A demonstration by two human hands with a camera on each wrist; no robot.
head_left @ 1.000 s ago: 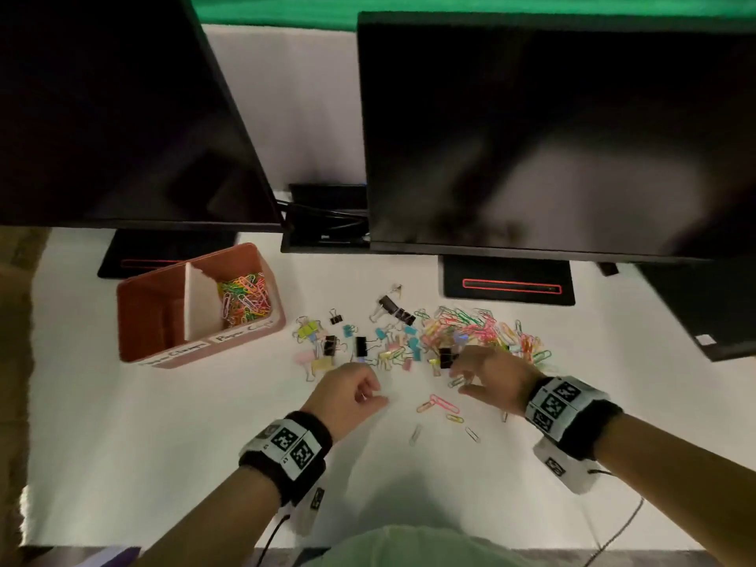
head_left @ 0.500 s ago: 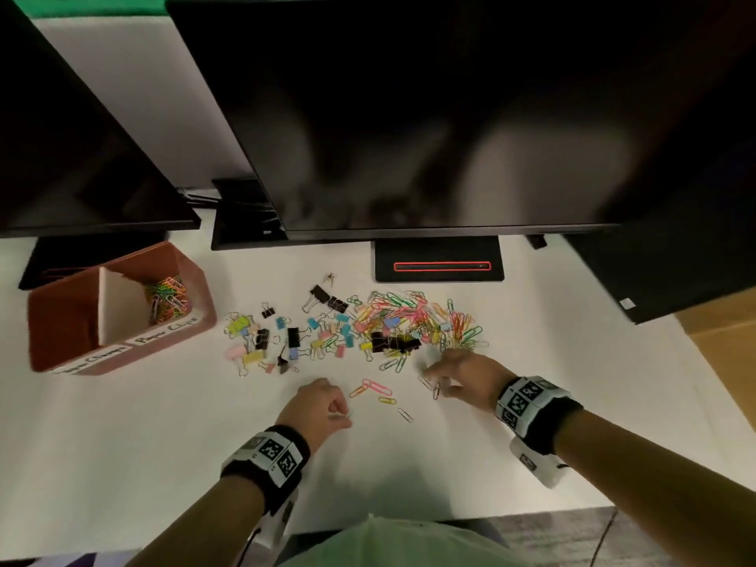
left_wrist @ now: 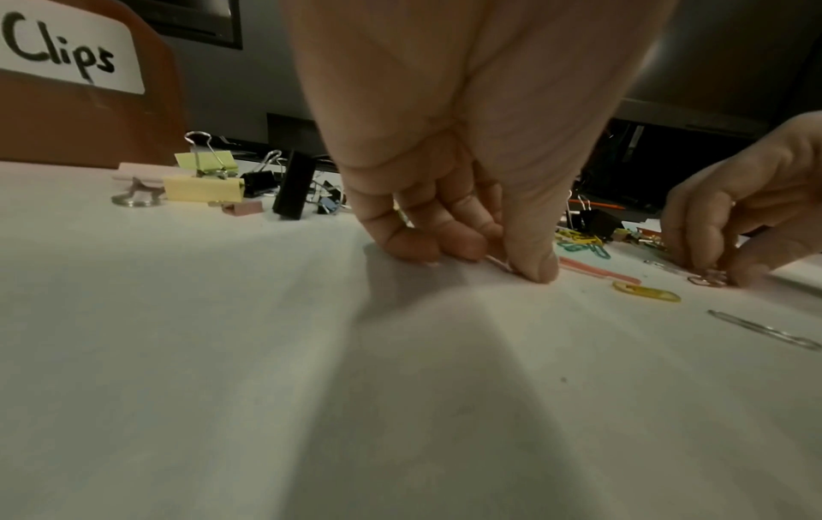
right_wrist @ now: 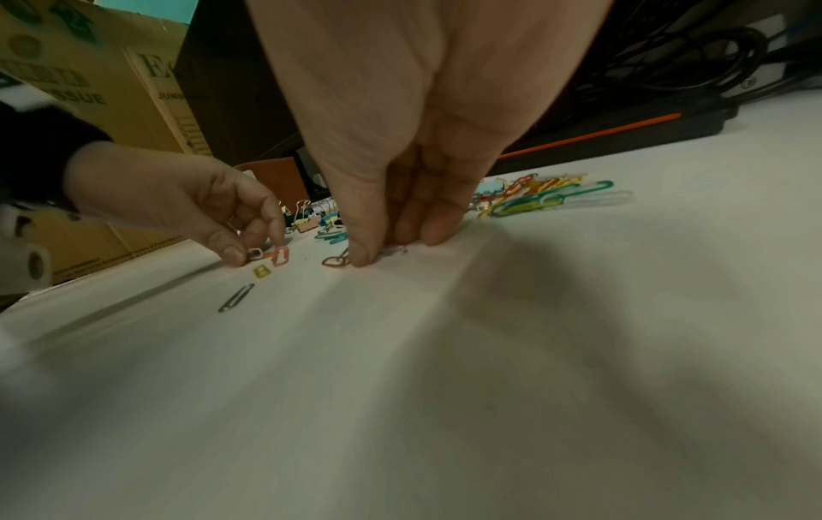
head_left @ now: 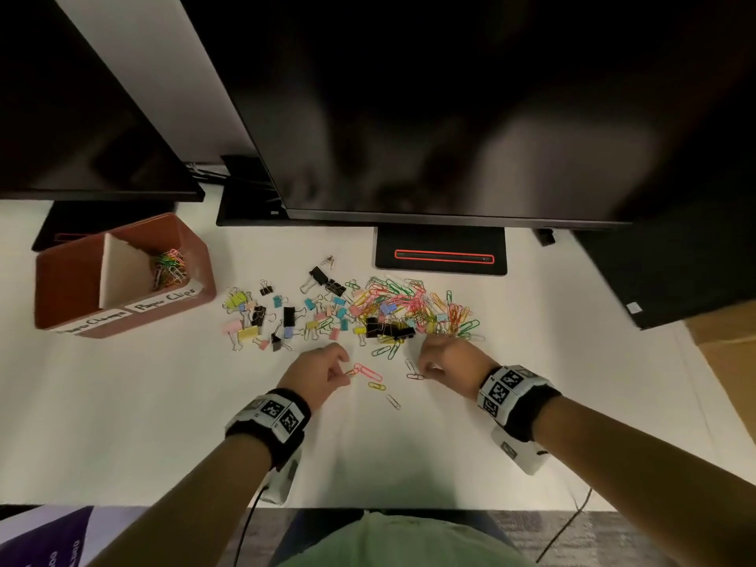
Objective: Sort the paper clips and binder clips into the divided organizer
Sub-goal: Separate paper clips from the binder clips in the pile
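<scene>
A mixed heap of coloured paper clips (head_left: 413, 308) and binder clips (head_left: 286, 317) lies on the white table. The reddish-brown organizer (head_left: 192, 247) stands at the left, with paper clips (head_left: 169, 268) in its right compartment. My left hand (head_left: 347, 372) (left_wrist: 507, 264) pinches a pale paper clip (right_wrist: 254, 253) against the table, beside a long pink clip (head_left: 368, 371). My right hand (head_left: 425, 369) (right_wrist: 387, 251) has thumb and fingers closed on a silver clip (right_wrist: 393, 250), and the thumb touches a dark red clip (right_wrist: 335, 261).
Loose yellow (head_left: 376, 386) and silver (head_left: 393, 401) clips lie between my hands. Two dark monitors overhang the back of the table, with a black stand (head_left: 442, 251) behind the heap. A cardboard box (head_left: 724, 341) is at the right. The table's front edge is close to my body.
My left hand has moved forward to the loose clips and closed on one. The right hand stays at the heap's near edge, fingers closing on a clip. The head view shifted.
</scene>
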